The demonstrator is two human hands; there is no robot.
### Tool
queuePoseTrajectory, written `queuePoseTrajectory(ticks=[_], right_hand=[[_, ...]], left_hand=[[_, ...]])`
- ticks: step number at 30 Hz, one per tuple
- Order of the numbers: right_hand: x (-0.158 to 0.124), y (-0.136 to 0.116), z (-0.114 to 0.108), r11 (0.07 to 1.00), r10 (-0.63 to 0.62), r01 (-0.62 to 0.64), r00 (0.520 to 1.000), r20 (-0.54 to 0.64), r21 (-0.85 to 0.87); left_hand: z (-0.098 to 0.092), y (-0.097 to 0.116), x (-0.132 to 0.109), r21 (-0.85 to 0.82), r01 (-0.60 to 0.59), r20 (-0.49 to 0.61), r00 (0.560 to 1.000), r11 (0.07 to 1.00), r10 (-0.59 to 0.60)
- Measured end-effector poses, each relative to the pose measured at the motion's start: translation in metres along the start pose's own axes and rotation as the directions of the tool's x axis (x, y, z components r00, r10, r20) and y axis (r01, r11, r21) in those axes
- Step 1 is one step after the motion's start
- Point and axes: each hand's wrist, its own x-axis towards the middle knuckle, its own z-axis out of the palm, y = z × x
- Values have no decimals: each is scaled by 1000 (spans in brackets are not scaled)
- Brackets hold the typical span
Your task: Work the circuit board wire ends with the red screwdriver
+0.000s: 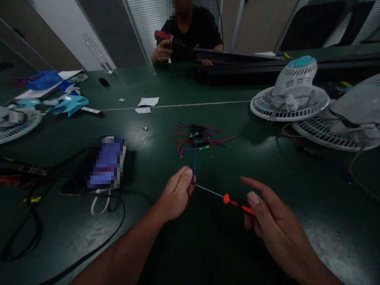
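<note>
1. Nearest, the right hand (276, 221) has its thumb and lower fingers closed about the handle of an orange-and-black screwdriver (248, 211); the index finger stretches free. The tool is probably light and rigid, best held by that ribbed handle, since the slim metal shaft would likely turn slippery under fingertips.

2. The left hand (176, 194) is closed, pinching a small wired piece (190, 185) between thumb and fingers, just above the tabletop. The screwdriver's tip meets it there; whether it sits in a screw I cannot tell, as the fingers hide most of the piece. It looks light and fragile: hold it by the edges of its body, because the soft blue wire (195, 160) and red wire (187, 201) could tug loose at their joints.

3. Just beyond lies a cluster of similar green circuit boards (204, 148), their red and blue leads tangled.

4. The green tabletop (178, 114) looks smooth and faintly glossy. A blurred-out device (107, 162) stands on the left among cables; white fan heads (292, 93) lie on the right.

5. Farther off, past paper scraps (149, 101) and a clear bottle (106, 67), a person (202, 33) holds a red power drill (162, 37) before window blinds (145, 27).
</note>
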Motion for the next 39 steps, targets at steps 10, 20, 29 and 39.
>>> queuePoseTrajectory(ticks=[10, 20, 29, 39], right_hand=[[-1, 3, 0, 992, -117, 119, 992, -45, 43], [0, 3, 3, 993, -111, 113, 989, -102, 15], [-1, 0, 1, 994, -108, 107, 987, -121, -10], [-1, 0, 3, 991, -126, 129, 987, -98, 28]], left_hand=[[0, -1, 0, 9, -4, -6, 1000, 1000, 4], [0, 0, 0, -4, 4, -5, 1000, 1000, -4], [0, 3, 0, 12, 3, -6, 1000, 1000, -3], [1, 3, -1, 24, 4, -4, 1000, 1000, -4]])
